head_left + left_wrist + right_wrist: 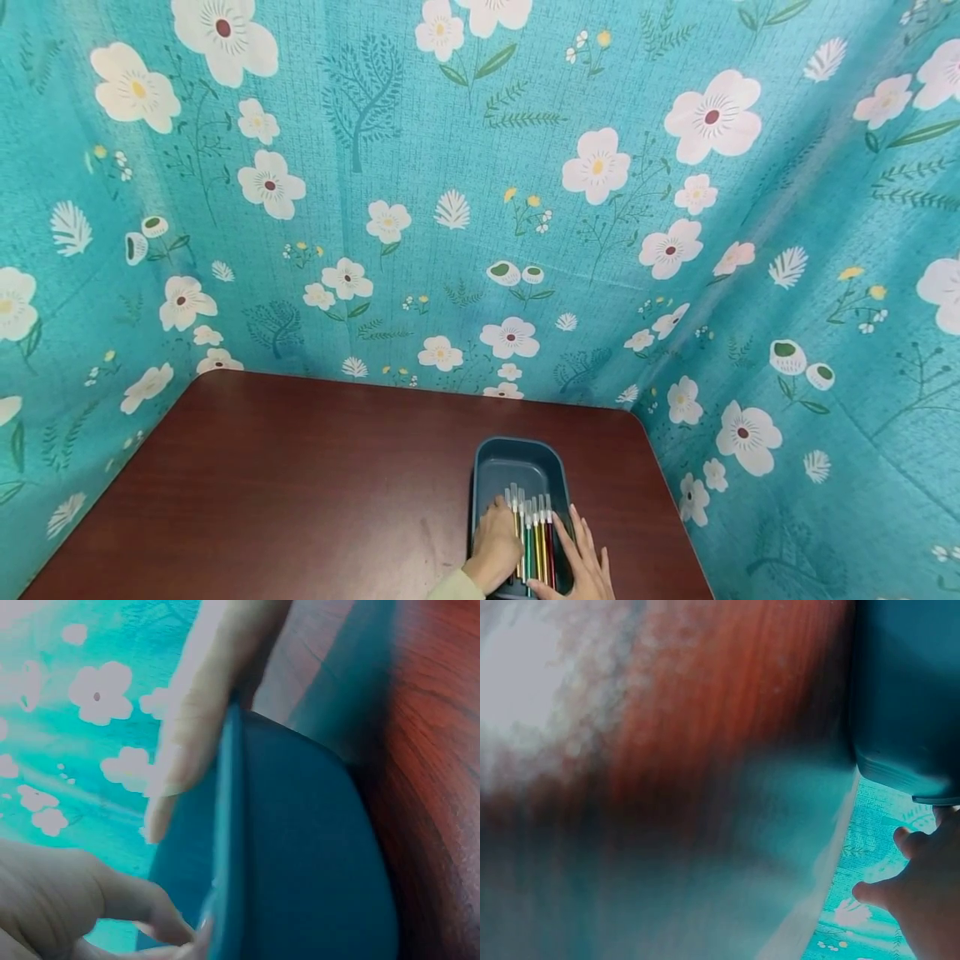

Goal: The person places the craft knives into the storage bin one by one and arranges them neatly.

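In the head view a dark blue tray (487, 447) holds a row of slim, pen-like tools (540, 546) with clear caps and shiny green, gold and red barrels. My left hand (495, 542) reaches into the tray at the row's left end, its fingers bent down and seemingly pinching one tool. The tray wall hides those fingertips in the left wrist view. My right hand (588, 567) lies along the row's right side with its fingers spread, the thumb near the lower ends. Its fingers (911, 841) also show by the tray's underside in the right wrist view.
The tray stands at the right part of a dark red-brown wooden table (300, 483). Turquoise flowered cloth (450, 292) hangs behind the table and along both sides. The far end of the tray shows its bare bottom.
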Available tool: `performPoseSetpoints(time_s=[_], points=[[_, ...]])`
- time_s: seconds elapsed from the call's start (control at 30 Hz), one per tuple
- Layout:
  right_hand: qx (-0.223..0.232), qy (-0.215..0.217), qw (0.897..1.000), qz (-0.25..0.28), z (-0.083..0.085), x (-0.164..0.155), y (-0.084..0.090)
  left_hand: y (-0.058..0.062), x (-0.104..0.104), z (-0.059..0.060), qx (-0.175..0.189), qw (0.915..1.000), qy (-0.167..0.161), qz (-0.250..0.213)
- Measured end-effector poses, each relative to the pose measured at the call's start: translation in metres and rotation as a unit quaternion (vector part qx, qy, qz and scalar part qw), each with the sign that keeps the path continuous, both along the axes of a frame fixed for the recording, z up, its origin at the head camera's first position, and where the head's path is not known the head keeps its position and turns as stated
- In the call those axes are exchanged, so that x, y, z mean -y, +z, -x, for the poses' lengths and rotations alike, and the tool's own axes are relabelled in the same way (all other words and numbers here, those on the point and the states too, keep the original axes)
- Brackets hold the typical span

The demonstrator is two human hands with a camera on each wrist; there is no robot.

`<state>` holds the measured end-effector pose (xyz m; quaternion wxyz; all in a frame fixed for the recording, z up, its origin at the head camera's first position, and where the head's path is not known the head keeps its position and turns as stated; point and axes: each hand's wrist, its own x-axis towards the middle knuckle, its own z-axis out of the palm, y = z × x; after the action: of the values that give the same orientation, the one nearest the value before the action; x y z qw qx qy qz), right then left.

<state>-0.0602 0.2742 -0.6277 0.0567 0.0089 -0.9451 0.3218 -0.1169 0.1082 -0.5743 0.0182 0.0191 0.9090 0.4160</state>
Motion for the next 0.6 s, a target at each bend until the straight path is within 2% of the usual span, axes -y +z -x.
performPoseSetpoints(time_s=[0.1, 0.2, 0.3, 0.43, 0.6], points=[[-0.01, 0.002, 1.0, 0.005, 0.0, 0.001, 0.0, 0.008, 0.011, -0.001, -0.04, 0.9988, -0.025, -0.01], [0.007, -0.001, 1.0, 0.008, 0.0, 0.001, 0.003, 0.013, 0.023, -0.003, -0.083, 0.9954, -0.04, -0.025], [0.032, -0.006, 0.999, 0.003, 0.0, -0.001, 0.005, 0.015, 0.031, -0.004, -0.109, 0.9914, -0.047, -0.055], [0.041, -0.007, 0.999, -0.006, 0.001, 0.0, 0.005, 0.016, 0.04, -0.006, -0.121, 0.9875, -0.044, -0.091], [0.01, 0.009, 1.0, 0.016, 0.0, -0.001, 0.002, 0.017, 0.05, -0.005, -0.128, 0.9872, -0.028, -0.09]])
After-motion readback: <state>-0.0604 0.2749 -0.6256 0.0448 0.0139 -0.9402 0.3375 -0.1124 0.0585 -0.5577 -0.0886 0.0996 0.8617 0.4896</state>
